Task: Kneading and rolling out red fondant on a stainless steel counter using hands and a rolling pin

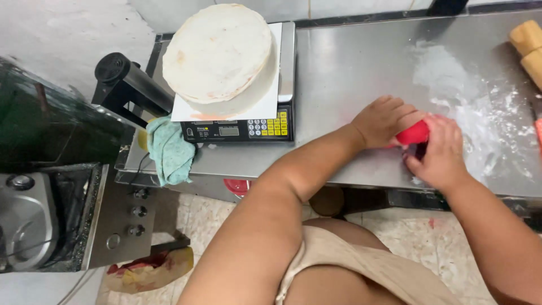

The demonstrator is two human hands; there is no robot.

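Both my hands press around a red lump point(413, 134), likely red dough or fondant, on the steel worktable point(350, 68). My left hand point(385, 121) cups its left side and top. My right hand point(440, 152) wraps its right side and front. Most of the red lump is hidden under my fingers. To the far left, a round white cake point(220, 53) stands on a white board on a digital scale point(240, 129).
A patch of white powder point(474, 107) covers the table to the right of my hands. A wooden rolling pin point(529, 48) lies at the right edge. A teal cloth point(169, 149) hangs off the table's left corner. A stove point(51, 220) stands at the lower left.
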